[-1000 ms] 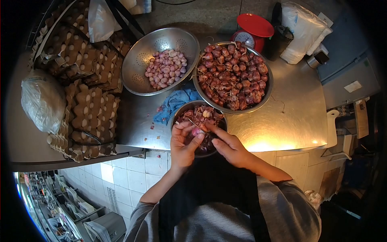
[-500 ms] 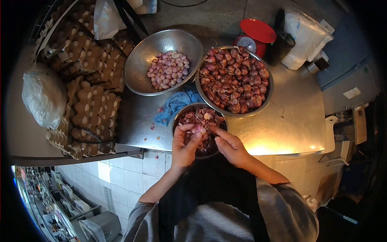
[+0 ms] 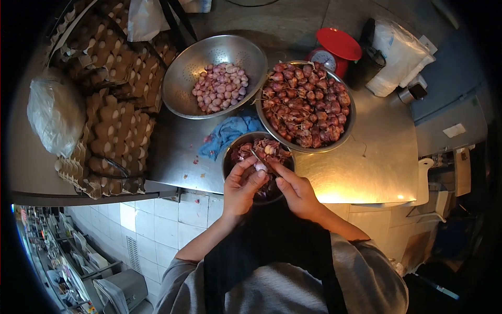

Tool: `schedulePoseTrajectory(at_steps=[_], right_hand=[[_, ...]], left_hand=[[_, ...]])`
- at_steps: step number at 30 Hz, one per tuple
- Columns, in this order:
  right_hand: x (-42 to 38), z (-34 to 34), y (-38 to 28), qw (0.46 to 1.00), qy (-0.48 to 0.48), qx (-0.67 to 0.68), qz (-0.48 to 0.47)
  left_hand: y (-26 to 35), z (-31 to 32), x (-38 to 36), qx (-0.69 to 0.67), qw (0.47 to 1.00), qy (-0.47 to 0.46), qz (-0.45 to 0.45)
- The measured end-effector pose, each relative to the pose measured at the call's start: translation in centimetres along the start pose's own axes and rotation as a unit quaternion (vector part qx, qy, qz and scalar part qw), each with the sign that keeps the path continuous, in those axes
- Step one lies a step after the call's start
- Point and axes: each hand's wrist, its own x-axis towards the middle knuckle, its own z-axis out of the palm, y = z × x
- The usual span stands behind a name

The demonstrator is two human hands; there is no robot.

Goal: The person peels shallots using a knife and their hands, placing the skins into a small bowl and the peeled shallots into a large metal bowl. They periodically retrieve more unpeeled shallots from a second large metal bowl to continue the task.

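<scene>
My left hand (image 3: 240, 191) pinches a pale pink shallot (image 3: 260, 166) between thumb and fingertips. Closed around a small knife (image 3: 256, 155), my right hand (image 3: 297, 194) holds its thin blade against the shallot, pointing up and left. Both hands are over a small steel bowl (image 3: 225, 166) containing papery purple-red skins (image 3: 243, 152). Unpeeled red shallots (image 3: 306, 104) fill a larger steel bowl (image 3: 351, 128) behind and to the right. Peeled pink shallots (image 3: 219, 88) lie in a steel colander (image 3: 175, 78) at the back left.
A crumpled blue cloth (image 3: 230, 133) lies beside the small bowl on the steel table (image 3: 376, 152). Stacked egg trays (image 3: 115, 136) and a plastic bag (image 3: 56, 118) stand left. A red scale (image 3: 340, 44), a dark container (image 3: 370, 65) and a white bag (image 3: 397, 55) are at back right.
The shallot in my left hand looks paler and smoother, with less loose skin. The knife blade has turned and shows more clearly across it. The view has shifted slightly.
</scene>
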Motion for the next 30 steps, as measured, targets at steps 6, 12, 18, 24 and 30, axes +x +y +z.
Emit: schedulePoseTrajectory(at_steps=[6,12,18,24,30], right_hand=[[0.2,0.3,-0.1,1.000,0.006,0.013,-0.003],[0.9,-0.4,0.3,0.995,-0.018,0.065,0.072],[0.8,-0.2,0.2,0.999,-0.015,0.032,0.031],[0.3,-1.8,-0.5,0.983,0.034,0.129,0.129],[-0.7,-3.0,-1.1,0.970,0.008,0.177,0.164]], left_hand=[[0.1,-0.6,0.0,-0.044,0.998,-0.003,-0.040],[0.5,-1.1,-0.2,-0.122,0.988,-0.027,-0.092],[1.2,-0.3,-0.1,-0.112,0.987,0.011,-0.113],[2.7,-2.6,0.8,0.182,0.979,0.065,0.062],[5.6,-2.9,2.0,0.619,0.733,0.022,0.283]])
